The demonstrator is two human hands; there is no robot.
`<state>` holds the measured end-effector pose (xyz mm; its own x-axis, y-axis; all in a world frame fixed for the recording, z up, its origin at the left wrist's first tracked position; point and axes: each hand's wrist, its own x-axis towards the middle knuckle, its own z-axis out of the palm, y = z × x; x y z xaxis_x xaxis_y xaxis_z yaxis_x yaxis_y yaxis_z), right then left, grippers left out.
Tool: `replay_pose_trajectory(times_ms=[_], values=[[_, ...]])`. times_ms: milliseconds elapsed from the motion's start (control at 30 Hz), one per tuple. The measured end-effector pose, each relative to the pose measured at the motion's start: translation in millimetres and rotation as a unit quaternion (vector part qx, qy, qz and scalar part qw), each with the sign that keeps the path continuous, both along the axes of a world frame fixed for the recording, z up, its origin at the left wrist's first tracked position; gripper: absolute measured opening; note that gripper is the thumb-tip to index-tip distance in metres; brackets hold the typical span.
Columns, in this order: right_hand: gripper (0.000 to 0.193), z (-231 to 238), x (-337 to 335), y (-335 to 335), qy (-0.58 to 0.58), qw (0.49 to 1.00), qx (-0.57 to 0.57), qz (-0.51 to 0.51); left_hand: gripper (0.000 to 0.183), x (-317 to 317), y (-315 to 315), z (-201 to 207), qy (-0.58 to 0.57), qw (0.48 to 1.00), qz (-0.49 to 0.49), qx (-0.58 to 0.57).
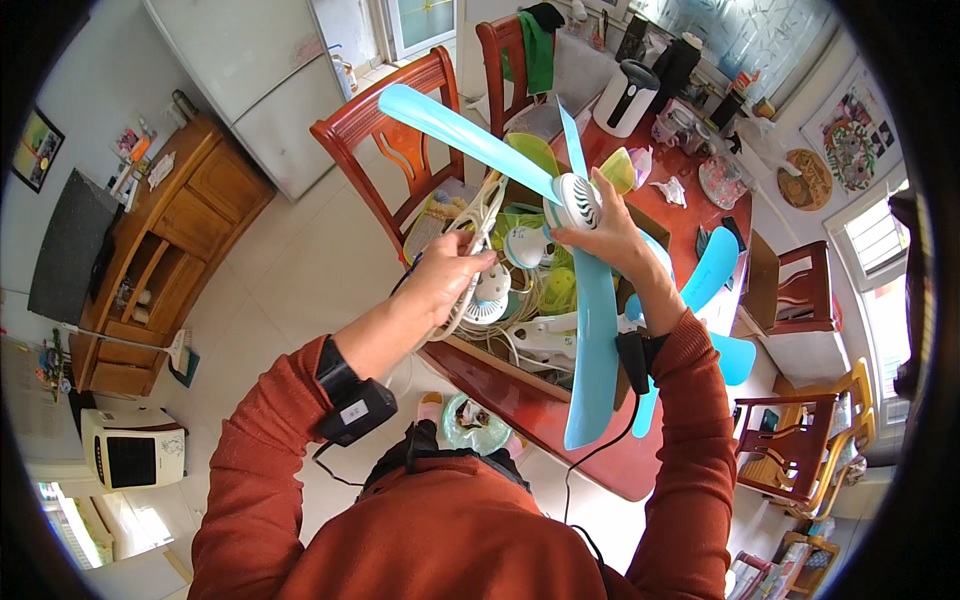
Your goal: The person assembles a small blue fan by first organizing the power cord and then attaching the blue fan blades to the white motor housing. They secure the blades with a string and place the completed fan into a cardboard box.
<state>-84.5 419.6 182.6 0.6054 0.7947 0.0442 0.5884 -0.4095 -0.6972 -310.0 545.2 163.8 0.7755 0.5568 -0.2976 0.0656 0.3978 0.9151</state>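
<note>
My right hand point(618, 238) grips a small ceiling fan point(574, 203) by its white, slotted hub. The fan's long light-blue blades spread out, one toward the upper left and one down toward me. In my left hand point(445, 280) is a looped bundle of white cable point(488, 213), pinched between thumb and fingers. Under both hands stands a cardboard box holding more fan parts: a white round motor point(524, 247), another white hub point(488, 297), coiled cords and yellow-green pieces point(559, 290). More blue blades point(712, 268) lie to the right of the box.
The box sits on a dark red wooden table point(600, 462). A white appliance point(627, 98) and glassware stand at its far end. Wooden chairs point(395, 135) flank the table. A lined waste bin point(477, 425) is on the floor by my feet. A wooden cabinet point(190, 215) stands left.
</note>
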Motion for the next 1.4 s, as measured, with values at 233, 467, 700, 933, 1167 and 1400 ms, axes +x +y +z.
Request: replay_pose_trajectory(times_ms=[233, 467, 700, 933, 1167, 1400], values=[[0.123, -4.0, 2.6, -0.9, -0.001, 1.000, -0.007, -0.004, 0.015, -10.6, 3.8, 25.8, -0.056, 0.996, 0.021, -0.060], [0.123, -4.5, 5.6, 2.9, 0.016, 0.999, -0.026, -0.012, 0.016, -4.4, 34.5, 46.8, -0.146, 0.978, -0.032, -0.147], [0.122, -3.7, 4.9, -0.2, 0.003, 0.999, -0.037, -0.019, 0.031, -7.2, 29.3, -11.1, -0.165, 0.969, 0.008, -0.185], [0.122, -5.8, 2.4, -4.2, -0.007, 0.998, -0.062, -0.025, 0.023, 10.5, 45.2, -19.3, 0.005, 0.998, -0.048, -0.035], [0.123, -5.4, 0.8, -5.0, -0.011, 0.997, -0.066, -0.028, 0.038, 42.5, 51.4, -30.1, 0.224, 0.905, -0.090, 0.350], [0.123, -12.1, -2.2, -3.8, -0.044, 0.995, -0.078, -0.032, 0.039, 69.1, 17.8, -81.9, 0.261, 0.838, -0.159, 0.452]])
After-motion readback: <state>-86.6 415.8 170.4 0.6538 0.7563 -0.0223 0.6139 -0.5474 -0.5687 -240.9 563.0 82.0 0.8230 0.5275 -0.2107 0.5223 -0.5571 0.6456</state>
